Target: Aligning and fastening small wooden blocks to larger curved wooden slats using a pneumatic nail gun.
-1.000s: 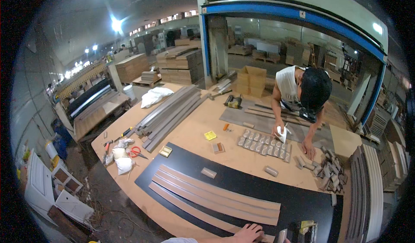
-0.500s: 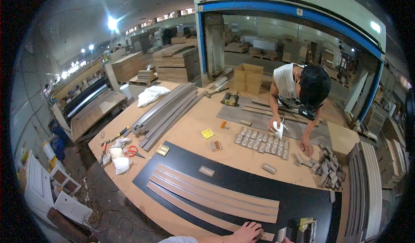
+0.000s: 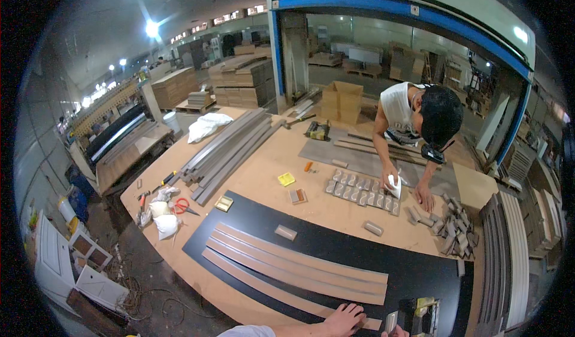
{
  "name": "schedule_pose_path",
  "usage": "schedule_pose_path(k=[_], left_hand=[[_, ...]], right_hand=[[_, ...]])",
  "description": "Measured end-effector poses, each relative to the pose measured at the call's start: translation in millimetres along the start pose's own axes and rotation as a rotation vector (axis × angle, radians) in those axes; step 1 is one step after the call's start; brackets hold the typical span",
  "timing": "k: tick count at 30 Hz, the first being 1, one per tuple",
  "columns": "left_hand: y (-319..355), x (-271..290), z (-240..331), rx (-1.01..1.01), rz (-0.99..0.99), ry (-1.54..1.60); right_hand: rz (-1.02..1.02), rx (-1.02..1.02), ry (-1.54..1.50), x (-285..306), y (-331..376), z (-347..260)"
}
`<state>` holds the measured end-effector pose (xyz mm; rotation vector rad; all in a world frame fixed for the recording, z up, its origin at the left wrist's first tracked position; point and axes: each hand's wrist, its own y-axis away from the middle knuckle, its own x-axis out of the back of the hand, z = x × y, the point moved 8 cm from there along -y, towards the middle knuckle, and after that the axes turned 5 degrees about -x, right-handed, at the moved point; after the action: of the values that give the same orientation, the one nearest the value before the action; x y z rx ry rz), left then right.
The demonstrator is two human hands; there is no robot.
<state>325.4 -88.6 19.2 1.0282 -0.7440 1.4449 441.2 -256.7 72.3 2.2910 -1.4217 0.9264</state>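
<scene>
Fingers of the left hand [image 3: 342, 319] lie spread flat on the curved wood strip [image 3: 287, 280] at the workbench's [image 3: 257, 175] near edge; the right hand [image 3: 395, 333] is barely visible, its grip unclear, beside a nail gun [image 3: 419, 313].

Across the workbench [image 3: 263, 175] a co-worker [image 3: 419, 121] bends over rows of small grey blocks [image 3: 359, 190] (a loose heap lies just to one side). Red-handled scissors [image 3: 182, 206] rest near white rags [image 3: 162, 217], and a long stack of grey mouldings [image 3: 230, 148] runs toward a cardboard box [image 3: 341, 100].
</scene>
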Motion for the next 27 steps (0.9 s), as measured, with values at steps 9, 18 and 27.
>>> schedule_pose_path(k=[9, 18, 27], left_hand=[[0, 2, 1, -0.002, 0.013, -0.006], [-1, -5, -1, 0.021, -0.052, -0.024], [-2, -5, 0, 0.040, -0.071, -0.011]], right_hand=[[-0.002, 0.043, 0.021, 1, -1, -5], [-0.031, -0.003, 0.008, 0, -3, -1], [-0.025, -0.024, -0.022, -1, -4, 8]])
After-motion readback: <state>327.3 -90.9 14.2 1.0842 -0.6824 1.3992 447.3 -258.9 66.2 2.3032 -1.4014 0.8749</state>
